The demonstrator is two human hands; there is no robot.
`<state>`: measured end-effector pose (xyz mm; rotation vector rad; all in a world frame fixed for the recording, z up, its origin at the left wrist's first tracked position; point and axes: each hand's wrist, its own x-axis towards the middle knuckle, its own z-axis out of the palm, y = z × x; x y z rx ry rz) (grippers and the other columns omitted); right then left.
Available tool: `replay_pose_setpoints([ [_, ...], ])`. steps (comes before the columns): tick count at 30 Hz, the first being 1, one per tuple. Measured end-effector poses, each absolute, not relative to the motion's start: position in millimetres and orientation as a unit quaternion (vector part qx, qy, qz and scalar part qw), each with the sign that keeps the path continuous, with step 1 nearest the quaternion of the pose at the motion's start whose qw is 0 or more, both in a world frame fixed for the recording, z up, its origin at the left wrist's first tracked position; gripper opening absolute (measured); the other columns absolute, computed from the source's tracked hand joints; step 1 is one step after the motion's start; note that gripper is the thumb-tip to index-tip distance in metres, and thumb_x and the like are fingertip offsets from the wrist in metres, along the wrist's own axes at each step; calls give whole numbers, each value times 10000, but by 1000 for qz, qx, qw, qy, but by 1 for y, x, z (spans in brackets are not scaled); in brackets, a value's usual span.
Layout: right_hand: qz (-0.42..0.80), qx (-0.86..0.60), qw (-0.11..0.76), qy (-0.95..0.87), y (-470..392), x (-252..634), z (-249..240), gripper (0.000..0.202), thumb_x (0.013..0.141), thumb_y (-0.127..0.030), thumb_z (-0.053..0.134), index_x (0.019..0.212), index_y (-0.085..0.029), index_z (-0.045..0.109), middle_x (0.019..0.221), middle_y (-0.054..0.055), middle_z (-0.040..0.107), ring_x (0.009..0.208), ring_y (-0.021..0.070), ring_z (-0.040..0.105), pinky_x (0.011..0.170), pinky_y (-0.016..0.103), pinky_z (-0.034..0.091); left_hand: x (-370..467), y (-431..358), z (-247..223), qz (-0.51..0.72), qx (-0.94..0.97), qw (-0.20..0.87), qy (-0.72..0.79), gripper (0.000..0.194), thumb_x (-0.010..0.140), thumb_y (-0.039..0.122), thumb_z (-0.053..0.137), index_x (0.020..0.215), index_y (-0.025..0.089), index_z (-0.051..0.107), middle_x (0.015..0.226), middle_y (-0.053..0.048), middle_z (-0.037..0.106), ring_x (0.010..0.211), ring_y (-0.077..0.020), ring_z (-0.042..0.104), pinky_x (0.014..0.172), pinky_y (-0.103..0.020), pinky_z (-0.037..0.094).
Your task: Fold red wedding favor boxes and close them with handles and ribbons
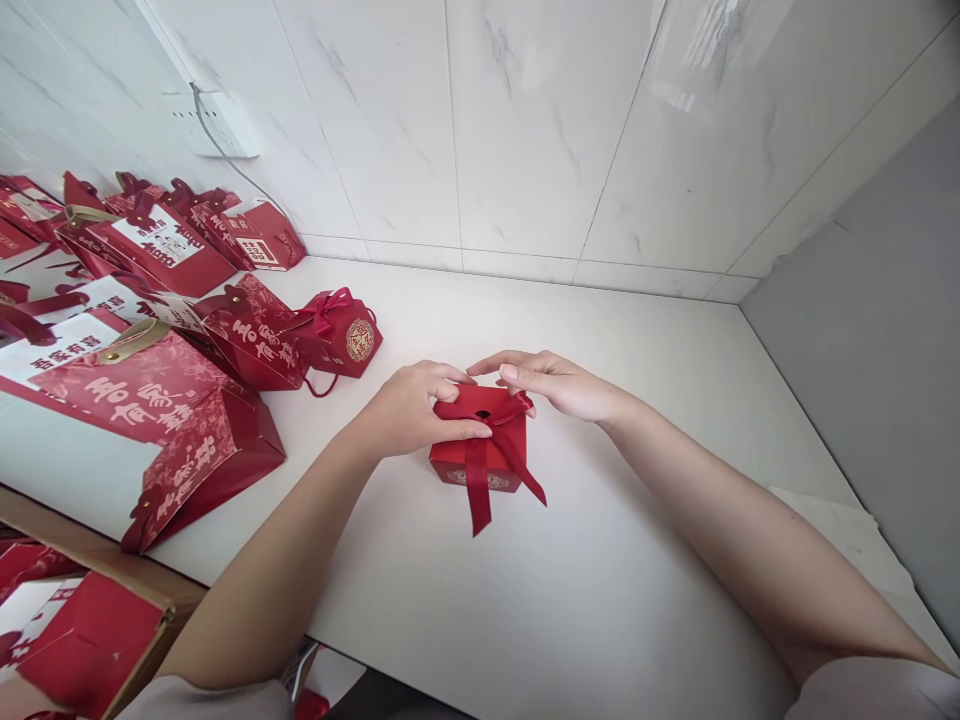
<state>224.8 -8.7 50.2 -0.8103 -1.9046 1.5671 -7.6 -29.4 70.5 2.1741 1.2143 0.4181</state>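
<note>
A small red gift box (pixel 461 468) stands on the white tabletop in front of me. Across its top lies a dark red satin ribbon (pixel 478 495), whose two loose tails hang over the near side. My left hand (pixel 420 405) is closed at the box's left edge, its thumb pressing the ribbon down by the dark hole in the lid. Over the right back corner, my right hand (pixel 559 385) has its fingers bent around a ribbon loop. Its index finger reaches toward the left fingertips, and part of its grip is hidden.
Several red gift boxes with white lettering (pixel 161 400) crowd the left of the table (pixel 600 600). A finished-looking box with a bow (pixel 352 335) stands nearest. At lower left is a cardboard carton (pixel 176 600) of red packages. A tiled wall (pixel 525 130) bounds the back.
</note>
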Motion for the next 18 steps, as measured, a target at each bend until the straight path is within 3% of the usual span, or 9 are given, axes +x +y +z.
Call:
replay_pose_setpoints([
  [5, 578, -310, 307, -689, -10, 217, 43, 662, 906, -655, 498, 447, -179, 512, 1279, 69, 644, 1017, 226, 600, 955, 405, 421, -8, -29, 69, 151, 828, 280, 461, 435, 742, 574, 712, 565, 193, 599, 1079, -30, 696, 1043, -251, 615, 763, -325, 511],
  [8, 592, -308, 321, -672, -9, 214, 36, 666, 916, -617, 520, 422, -173, 459, 1259, 66, 655, 1039, 225, 601, 938, 386, 427, -9, -29, 69, 151, 824, 291, 463, 499, 737, 585, 712, 522, 176, 521, 1016, -38, 696, 907, -225, 628, 680, -321, 490],
  [10, 596, -308, 328, -665, -8, 214, 34, 639, 916, -592, 541, 439, -170, 491, 1250, 62, 653, 1057, 223, 603, 942, 377, 429, -8, -29, 68, 158, 814, 326, 454, 449, 760, 582, 695, 590, 185, 574, 1018, -38, 689, 868, -210, 631, 671, -318, 486],
  [14, 606, -294, 331, -661, -8, 219, 36, 422, 892, -507, 634, 623, -184, 664, 1322, 46, 598, 1152, 232, 593, 959, 377, 443, -4, -30, 67, 219, 776, 380, 453, 333, 775, 533, 710, 872, 223, 633, 1089, -36, 669, 991, -228, 636, 735, -319, 518],
  [18, 595, -300, 346, -660, -9, 224, 41, 437, 862, -458, 693, 553, -171, 580, 1311, 47, 596, 1152, 235, 605, 962, 385, 450, 0, -33, 63, 269, 782, 377, 416, 252, 770, 433, 744, 866, 221, 649, 1205, -45, 624, 1142, -238, 591, 847, -328, 525],
])
